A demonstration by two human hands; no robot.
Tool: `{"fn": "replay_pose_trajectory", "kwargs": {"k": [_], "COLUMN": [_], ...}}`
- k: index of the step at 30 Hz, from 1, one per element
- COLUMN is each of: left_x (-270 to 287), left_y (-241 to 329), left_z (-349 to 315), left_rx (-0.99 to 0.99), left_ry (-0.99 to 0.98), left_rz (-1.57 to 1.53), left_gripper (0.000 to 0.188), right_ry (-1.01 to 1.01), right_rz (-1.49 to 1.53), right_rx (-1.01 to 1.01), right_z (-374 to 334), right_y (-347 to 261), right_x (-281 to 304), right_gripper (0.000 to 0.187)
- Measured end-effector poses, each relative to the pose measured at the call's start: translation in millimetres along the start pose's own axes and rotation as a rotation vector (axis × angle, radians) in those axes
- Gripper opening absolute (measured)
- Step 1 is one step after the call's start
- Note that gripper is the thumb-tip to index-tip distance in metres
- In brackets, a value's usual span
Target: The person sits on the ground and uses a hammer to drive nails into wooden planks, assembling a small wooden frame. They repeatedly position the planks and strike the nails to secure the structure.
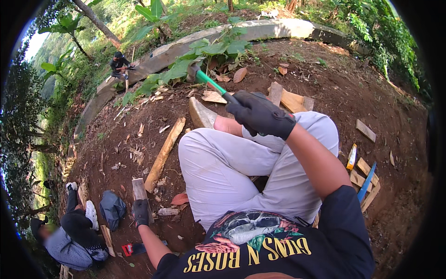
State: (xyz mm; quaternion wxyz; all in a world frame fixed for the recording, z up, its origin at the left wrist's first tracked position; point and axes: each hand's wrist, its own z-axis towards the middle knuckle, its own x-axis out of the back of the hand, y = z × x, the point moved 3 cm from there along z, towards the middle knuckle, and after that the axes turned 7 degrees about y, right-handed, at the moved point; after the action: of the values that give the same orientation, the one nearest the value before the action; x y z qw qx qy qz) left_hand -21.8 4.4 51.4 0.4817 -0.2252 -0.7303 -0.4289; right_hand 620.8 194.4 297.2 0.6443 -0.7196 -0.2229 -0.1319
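Observation:
A hammer (213, 83) with a green and black handle is gripped in my right hand (262, 114), which wears a dark glove. Its metal head is raised at the far end, in front of the leafy plants. My left hand (141, 213), also gloved, is low on the left, closed around the side of a short flat wooden board (140, 189). The board's lower part is partly hidden by that hand. Beside the board, a long rough strip of wood (165, 156) slants across the soil.
Wood offcuts (293, 100) lie beyond my knee; more blocks (360, 179), a blue strip (367, 182) and a yellow item (351, 157) are at right. One person (76, 232) sits near a dark bag (113, 210); another (121, 65) sits by the low concrete wall (274, 30).

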Motion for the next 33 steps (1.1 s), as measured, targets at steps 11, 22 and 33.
{"fn": "replay_pose_trajectory", "kwargs": {"k": [11,22,33], "left_x": [-24.1,-282.2,-328.4], "left_y": [460.0,707.2,724.5], "left_z": [17.7,-53.9,-35.3], "left_rx": [-0.967,-1.417,-1.370], "left_ry": [0.030,-0.431,-0.567], "left_rz": [-0.154,0.157,0.240], "left_gripper": [0.028,0.033,0.034], "right_ry": [0.593,0.544,0.410], "right_rz": [0.122,0.271,-0.056], "right_rx": [-0.291,-0.499,-0.570], "right_z": [25.2,30.5,49.1], "right_y": [93.3,213.9,225.6], "right_x": [222.9,210.9,201.1], "right_gripper": [0.035,0.030,0.033]}}
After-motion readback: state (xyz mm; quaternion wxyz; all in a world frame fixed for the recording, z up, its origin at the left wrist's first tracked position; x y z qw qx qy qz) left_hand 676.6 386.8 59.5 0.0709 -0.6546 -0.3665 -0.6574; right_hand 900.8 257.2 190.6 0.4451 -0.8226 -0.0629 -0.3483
